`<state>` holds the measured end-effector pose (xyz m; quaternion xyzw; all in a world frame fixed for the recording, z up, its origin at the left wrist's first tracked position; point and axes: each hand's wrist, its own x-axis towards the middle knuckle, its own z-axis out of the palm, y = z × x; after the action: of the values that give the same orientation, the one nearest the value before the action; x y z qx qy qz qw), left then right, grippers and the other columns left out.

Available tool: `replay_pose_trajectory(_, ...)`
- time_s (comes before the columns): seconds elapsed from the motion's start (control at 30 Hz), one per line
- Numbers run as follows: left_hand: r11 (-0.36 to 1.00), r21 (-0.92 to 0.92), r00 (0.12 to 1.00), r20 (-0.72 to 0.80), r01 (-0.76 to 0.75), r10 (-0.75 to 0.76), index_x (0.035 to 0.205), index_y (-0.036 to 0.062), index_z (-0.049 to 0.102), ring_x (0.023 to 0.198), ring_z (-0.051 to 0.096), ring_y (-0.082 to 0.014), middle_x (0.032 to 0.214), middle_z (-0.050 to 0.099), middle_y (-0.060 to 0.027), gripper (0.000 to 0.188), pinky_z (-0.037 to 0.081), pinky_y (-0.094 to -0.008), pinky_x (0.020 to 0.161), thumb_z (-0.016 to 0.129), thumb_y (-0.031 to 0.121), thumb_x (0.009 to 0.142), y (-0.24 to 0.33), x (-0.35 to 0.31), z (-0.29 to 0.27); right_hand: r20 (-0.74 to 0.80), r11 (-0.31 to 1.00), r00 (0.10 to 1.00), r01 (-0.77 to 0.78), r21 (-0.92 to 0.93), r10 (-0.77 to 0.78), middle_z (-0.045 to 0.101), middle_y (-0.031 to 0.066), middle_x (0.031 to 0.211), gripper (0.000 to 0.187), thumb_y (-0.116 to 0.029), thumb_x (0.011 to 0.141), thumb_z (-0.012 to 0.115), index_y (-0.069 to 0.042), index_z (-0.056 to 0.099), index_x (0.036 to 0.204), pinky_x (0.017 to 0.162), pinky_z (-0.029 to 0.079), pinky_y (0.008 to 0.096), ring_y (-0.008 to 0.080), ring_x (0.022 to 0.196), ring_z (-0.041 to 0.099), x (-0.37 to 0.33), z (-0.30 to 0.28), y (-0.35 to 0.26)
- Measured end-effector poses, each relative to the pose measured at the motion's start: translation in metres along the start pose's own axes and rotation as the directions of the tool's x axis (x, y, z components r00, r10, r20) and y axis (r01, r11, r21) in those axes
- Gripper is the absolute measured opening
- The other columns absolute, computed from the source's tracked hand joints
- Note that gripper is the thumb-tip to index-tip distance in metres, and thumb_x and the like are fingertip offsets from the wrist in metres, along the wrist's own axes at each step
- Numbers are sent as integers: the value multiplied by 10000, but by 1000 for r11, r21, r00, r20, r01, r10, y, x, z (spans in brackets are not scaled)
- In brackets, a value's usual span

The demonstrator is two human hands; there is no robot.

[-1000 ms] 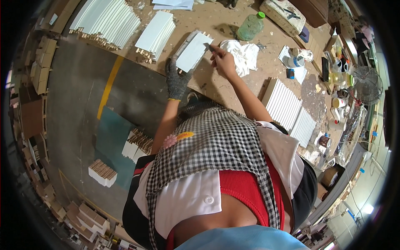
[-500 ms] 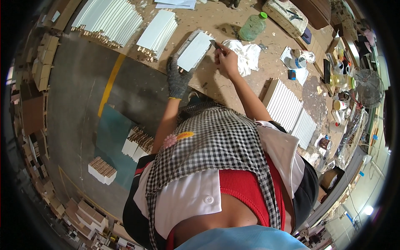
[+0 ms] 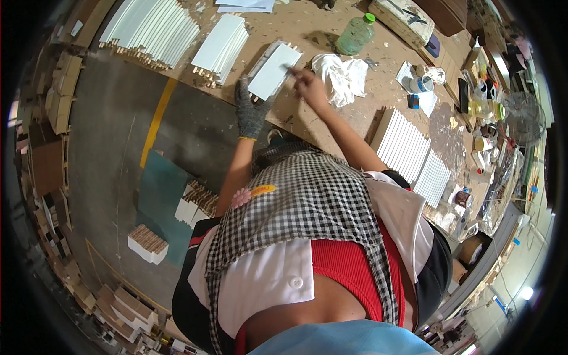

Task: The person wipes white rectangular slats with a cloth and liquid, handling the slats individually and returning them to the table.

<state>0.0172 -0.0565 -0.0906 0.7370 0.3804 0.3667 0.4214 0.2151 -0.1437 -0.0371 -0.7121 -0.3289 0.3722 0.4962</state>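
A white rectangular panel [image 3: 273,72] with wooden dowel ends at both short sides lies at the table's near edge, on what looks like another panel. My left hand [image 3: 251,112], in a dark grey knit glove, grips its near left corner, thumb and fingers either side. Bare and blurred, my right hand [image 3: 310,89] is closed over the panel's right side. It holds a small dark flat-bladed tool [image 3: 288,67], like a putty knife, whose tip is smeared by motion at the panel's face. A crumpled white cloth [image 3: 340,80] lies right of that hand.
Stacked white panels [image 3: 222,47] stand left, with a larger row [image 3: 154,32] beyond. A green-capped bottle [image 3: 356,34] is behind the cloth. More white panels [image 3: 402,142] stand right, near cups [image 3: 421,84]. On the floor sit a teal sheet [image 3: 157,183] and panel stacks [image 3: 148,242].
My right hand has moved slightly left and nearer, bringing the tool from the panel's far right edge over its face. The left hand keeps its place at the corner.
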Motion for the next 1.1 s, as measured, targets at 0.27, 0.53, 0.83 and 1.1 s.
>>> replay_pose_trajectory(0.27,934,-328,987,116,140,-108,1638,88,95,1265,529,-269,1453,454,-168,1107,515,-386,997,812,-36,805,21,-5,20,113,968,990,-111,225,88,678,76,813,373,-146,1080,509,-18,522,1430,606,565,287,146,648,669,-52,-48,-1)
replay_pose_trajectory(0.53,994,-69,989,128,84,-75,1433,62,488,949,641,-260,1133,637,-128,635,567,-362,765,786,93,873,9,-9,26,-162,922,986,29,386,37,721,-5,987,203,-200,946,745,-53,767,1084,756,496,249,77,855,599,-183,-242,24)
replay_pose_trajectory(0.83,985,171,986,166,4,-33,1479,45,431,1052,631,-272,1269,581,-169,680,570,-376,818,768,112,892,57,-4,22,-892,897,-265,355,262,365,682,28,930,408,-58,951,711,23,617,1340,667,505,268,107,744,595,-445,-414,140)
replay_pose_trajectory(1.1,973,201,982,125,113,-140,1520,31,380,1143,621,-283,1390,532,-205,722,573,-388,866,753,129,910,68,-7,-17,-913,735,-398,-594,327,85,744,207,1004,496,-406,874,752,7,729,1148,872,541,443,330,1016,708,-493,-538,204)
